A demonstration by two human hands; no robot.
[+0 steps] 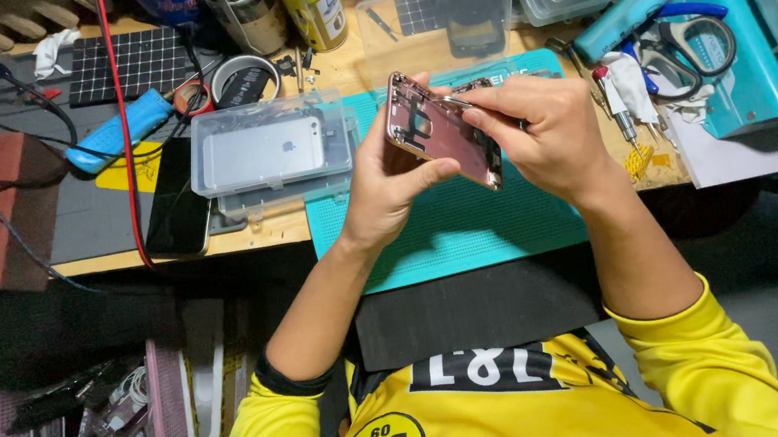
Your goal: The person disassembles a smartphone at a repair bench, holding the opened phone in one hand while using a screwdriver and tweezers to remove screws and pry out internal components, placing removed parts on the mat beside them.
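Head view of a repair bench. The left hand (391, 178) grips a rose-gold phone housing (443, 134) by its lower long edge, thumb laid across the open inner face, holding it tilted above the teal work mat (466, 220) at the front edge of the wooden worktop (344, 64). The right hand (544, 130) is curled, its fingers pinched on thin metal tweezers (459, 102) whose tip touches the housing's upper end. Left of the mat, a clear plastic box (268, 144) holding a silver phone back rests on a grey mat (100, 220), with a black phone (177, 197) just beside it. A red cable (123, 131) runs across the worktop's left part. Toward the back edge stand an open clear case (440, 16), a yellow spray can (314, 5) and a tape roll (244, 78). Scissors (688, 42) lie near the right edge. Below the worktop, at the lower left, a pink basket (163, 406) of parts sits on the dark floor (54, 331).
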